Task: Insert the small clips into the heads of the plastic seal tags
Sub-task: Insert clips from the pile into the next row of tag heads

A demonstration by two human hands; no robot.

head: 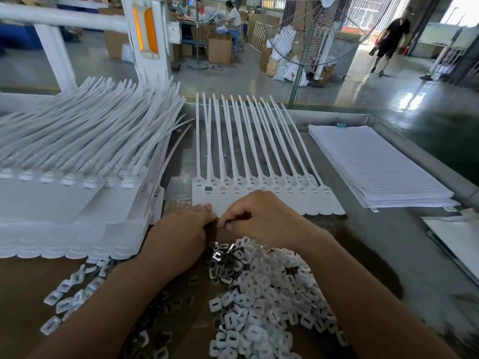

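Behind the metal table [388, 255] is a factory floor with a big fan [311, 35]. One row of seal tags [321, 203] lies flat in the table's middle, straps pointing to the far edge. The clips [259, 294] are heaped at the near edge. The left hand [181, 229] touches the row's near border with its fingertips. The right hand [259, 218] is curled, tips pressed together beside the left hand's fingers; I cannot tell what either holds. A stack of tags [64, 198] stands at the left edge, sheets of paper [375, 161] at the right.
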